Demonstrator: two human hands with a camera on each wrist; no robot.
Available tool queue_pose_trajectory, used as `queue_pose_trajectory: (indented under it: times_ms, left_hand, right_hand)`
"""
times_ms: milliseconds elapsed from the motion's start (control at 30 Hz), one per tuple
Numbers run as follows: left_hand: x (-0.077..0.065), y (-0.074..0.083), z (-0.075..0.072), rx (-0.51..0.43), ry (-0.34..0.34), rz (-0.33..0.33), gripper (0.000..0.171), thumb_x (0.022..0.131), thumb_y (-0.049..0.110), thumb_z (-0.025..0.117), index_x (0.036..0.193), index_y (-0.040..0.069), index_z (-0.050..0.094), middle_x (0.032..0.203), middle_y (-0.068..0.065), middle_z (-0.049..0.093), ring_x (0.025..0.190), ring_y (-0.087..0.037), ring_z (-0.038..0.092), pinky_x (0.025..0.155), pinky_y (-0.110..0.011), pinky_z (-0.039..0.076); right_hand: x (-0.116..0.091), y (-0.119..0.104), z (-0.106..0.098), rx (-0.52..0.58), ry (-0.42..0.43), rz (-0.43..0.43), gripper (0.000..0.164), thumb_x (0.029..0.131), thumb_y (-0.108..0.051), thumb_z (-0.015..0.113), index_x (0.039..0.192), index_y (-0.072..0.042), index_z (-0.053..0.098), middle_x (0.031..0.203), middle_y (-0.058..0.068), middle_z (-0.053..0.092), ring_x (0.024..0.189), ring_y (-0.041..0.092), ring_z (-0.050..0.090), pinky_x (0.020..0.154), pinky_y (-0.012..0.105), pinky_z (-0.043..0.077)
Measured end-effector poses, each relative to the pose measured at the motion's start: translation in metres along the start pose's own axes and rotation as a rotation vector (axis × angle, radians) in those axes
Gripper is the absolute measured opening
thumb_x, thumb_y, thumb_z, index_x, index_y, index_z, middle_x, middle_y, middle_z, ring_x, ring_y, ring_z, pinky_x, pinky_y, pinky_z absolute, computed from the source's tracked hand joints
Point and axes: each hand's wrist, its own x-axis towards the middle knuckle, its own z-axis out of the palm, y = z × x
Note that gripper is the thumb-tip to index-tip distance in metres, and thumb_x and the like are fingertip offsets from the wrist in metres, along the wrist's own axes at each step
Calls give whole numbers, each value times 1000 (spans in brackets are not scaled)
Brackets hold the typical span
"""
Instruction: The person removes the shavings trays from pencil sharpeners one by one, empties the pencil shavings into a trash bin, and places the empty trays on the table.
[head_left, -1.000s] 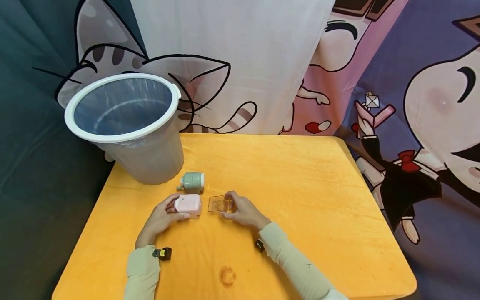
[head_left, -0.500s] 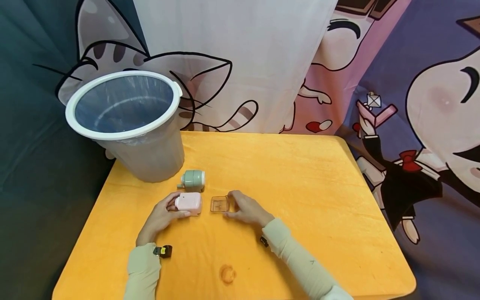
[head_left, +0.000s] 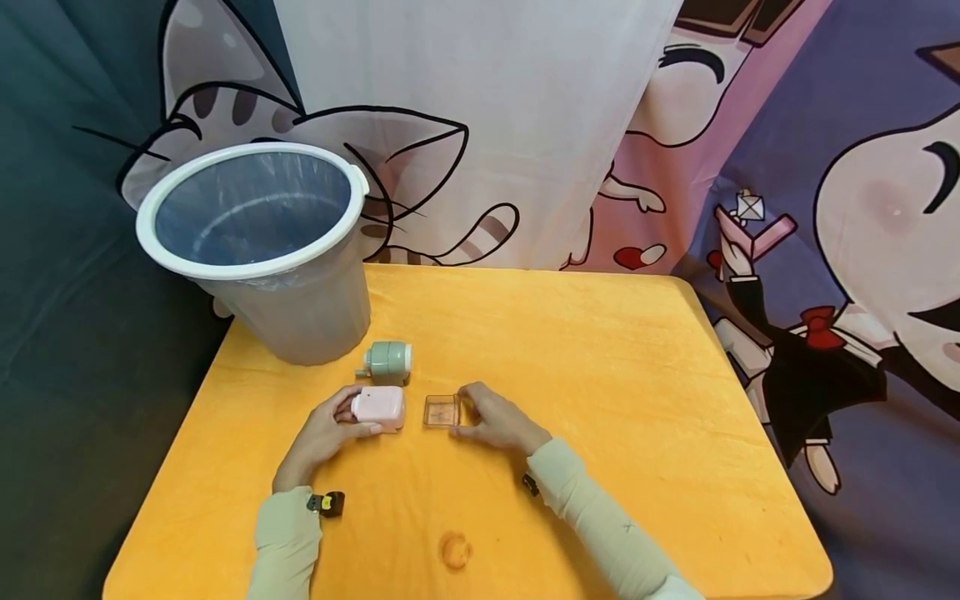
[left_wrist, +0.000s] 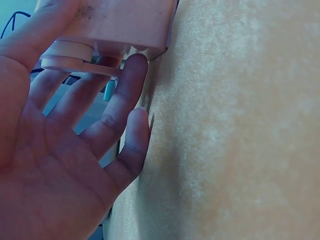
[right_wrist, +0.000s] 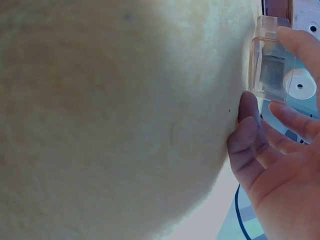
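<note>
My left hand point(head_left: 322, 435) holds a pink hand-crank pencil sharpener point(head_left: 378, 406) from its left end, thumb at the near side and fingers at the far side. In the left wrist view its pink body point(left_wrist: 125, 22) and round crank end point(left_wrist: 67, 52) show between thumb and fingers. To its right, my right hand point(head_left: 498, 421) pinches a small clear box-shaped drawer point(head_left: 441, 411), apart from the sharpener. The right wrist view shows the thumb on one side of the see-through drawer point(right_wrist: 270, 65) and fingertips at the other. A green pencil sharpener point(head_left: 388, 360) lies just behind the pink one.
A bin point(head_left: 315, 312) with a white rim and a plastic liner stands at the back left of the yellow table point(head_left: 600, 375). A round ring mark point(head_left: 454, 550) shows near the front. Printed cloth point(head_left: 487, 100) hangs behind the table.
My right hand has drawn the clear drawer slightly to the right, widening the gap to the pink sharpener, and the drawer has turned a little. My left hand keeps its hold.
</note>
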Motion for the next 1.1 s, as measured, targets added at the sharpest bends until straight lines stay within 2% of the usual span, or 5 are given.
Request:
queue_pose_trajectory:
  times_ms: [333,667,900,1000,1100]
  left_hand:
    - [-11,30,-1,-26,-29,-30,68,71,21,80,130,13,47,115,-11,55,92,-23,53,74,-22,45]
    - [-3,14,-4,155,-25,11,75,68,42,79,132,19,47,112,-6,55,92,-18,53,76,-25,44]
    - [-2,21,-10,72,-97,-14,83,70,37,78,138,11,38,123,-13,53,105,-25,54,81,-29,47]
    - [0,29,-13,105,-119,-18,82,77,42,71,141,10,31,133,-18,46,115,-31,49,83,-35,47]
    - [3,35,-18,188,-91,-15,75,83,50,61,140,8,34,133,-20,47,118,-34,47,88,-42,45]
  right_hand:
    - [-2,2,2,31,23,0,63,80,-46,67,126,-8,46,109,2,52,86,11,50,73,25,45]
    - [0,2,-1,113,17,21,78,74,-57,66,129,-5,44,108,4,53,88,15,50,77,27,44]
    - [5,-3,-3,132,51,26,65,85,-49,58,130,-3,44,117,7,53,99,17,53,85,31,45]
    - [9,-7,-6,164,106,13,59,90,-45,53,129,-2,45,116,9,54,97,18,54,82,35,46]
    - [16,-11,-9,197,151,-15,54,92,-43,49,126,-1,48,116,11,56,96,17,56,81,36,47]
